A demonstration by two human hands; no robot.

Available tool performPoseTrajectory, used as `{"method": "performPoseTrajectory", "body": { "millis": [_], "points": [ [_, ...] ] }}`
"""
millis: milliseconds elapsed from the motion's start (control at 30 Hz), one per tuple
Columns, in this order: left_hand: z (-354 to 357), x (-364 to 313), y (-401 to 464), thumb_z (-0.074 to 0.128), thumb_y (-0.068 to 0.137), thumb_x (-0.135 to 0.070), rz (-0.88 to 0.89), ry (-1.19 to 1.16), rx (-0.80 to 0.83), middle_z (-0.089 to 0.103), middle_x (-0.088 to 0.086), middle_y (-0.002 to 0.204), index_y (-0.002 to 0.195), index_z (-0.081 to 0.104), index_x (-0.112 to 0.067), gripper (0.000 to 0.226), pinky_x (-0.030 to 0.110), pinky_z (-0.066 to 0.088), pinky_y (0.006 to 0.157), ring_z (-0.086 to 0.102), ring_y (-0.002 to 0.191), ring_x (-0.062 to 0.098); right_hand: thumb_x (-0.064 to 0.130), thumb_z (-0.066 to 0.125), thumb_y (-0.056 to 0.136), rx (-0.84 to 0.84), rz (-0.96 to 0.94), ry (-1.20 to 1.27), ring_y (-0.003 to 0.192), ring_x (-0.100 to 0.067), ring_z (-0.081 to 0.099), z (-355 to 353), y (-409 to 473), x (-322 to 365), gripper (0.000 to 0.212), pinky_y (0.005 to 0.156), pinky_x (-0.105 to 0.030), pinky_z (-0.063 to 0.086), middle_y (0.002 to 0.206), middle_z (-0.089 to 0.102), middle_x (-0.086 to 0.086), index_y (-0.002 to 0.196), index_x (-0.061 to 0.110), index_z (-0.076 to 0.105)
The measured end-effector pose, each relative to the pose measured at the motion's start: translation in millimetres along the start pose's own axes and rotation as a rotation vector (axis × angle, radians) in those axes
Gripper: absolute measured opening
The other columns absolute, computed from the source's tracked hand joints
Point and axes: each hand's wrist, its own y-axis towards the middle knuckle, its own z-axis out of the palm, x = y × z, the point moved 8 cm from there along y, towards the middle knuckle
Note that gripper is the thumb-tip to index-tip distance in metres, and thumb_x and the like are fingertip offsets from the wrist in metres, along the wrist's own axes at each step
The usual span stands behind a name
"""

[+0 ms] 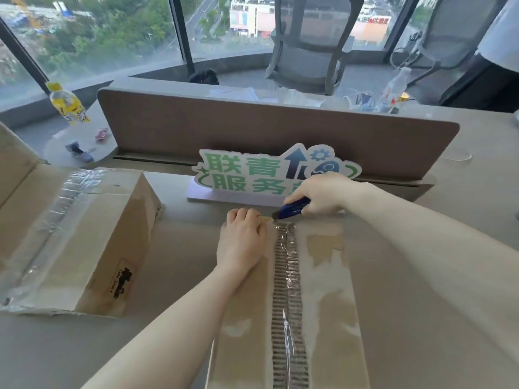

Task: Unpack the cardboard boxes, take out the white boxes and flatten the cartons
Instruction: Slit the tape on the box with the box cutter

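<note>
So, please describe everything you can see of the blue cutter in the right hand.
The blue cutter is a small utility knife with a dark blue body that looks like plastic. The right hand grips its rear part, so only the front shows. It lies nearly level, tip pointing left, at the far end of the taped seam on the cardboard box. A short pale tip meets the tape there; the blade itself is too small to make out. The left hand rests on the box just beside the tip.
</note>
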Motion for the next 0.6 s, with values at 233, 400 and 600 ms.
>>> {"method": "performPoseTrajectory", "body": {
  "millis": [233,400,600],
  "points": [
    [4.1,5.9,2.4,0.041,0.099,-0.037,-0.034,0.036,-0.015,0.058,-0.001,0.111,0.103,0.057,-0.017,0.026,0.038,0.045,0.078,0.04,0.119,0.025,0.026,0.051,0.089,0.055,-0.095,-0.072,0.079,-0.006,0.053,7.1,-7.7,-12.6,0.05,0.066,-0.027,0.048,0.103,0.064,0.024,0.129,0.056,0.052],
    [4.4,4.2,2.1,0.039,0.1,-0.039,-0.033,0.055,-0.013,0.058,-0.004,0.112,0.105,0.057,-0.02,0.026,0.038,0.046,0.081,0.04,0.12,0.022,0.028,0.053,0.089,0.1,-0.094,-0.109,0.091,-0.01,0.055,12.4,-21.4,-35.5,0.051,0.071,-0.029,0.05,0.113,0.065,0.021,0.131,0.056,0.051],
    [6.3,1.6,4.8,0.039,0.1,-0.039,-0.021,0.104,-0.01,0.058,-0.004,0.111,0.104,0.057,-0.021,0.025,0.037,0.044,0.085,0.04,0.119,0.021,0.026,0.05,0.087,0.082,-0.085,-0.158,0.092,-0.014,0.062,15.4,-29.9,-42.5,0.054,0.072,-0.032,0.054,0.109,0.067,0.018,0.13,0.057,0.05]
  ]
}}
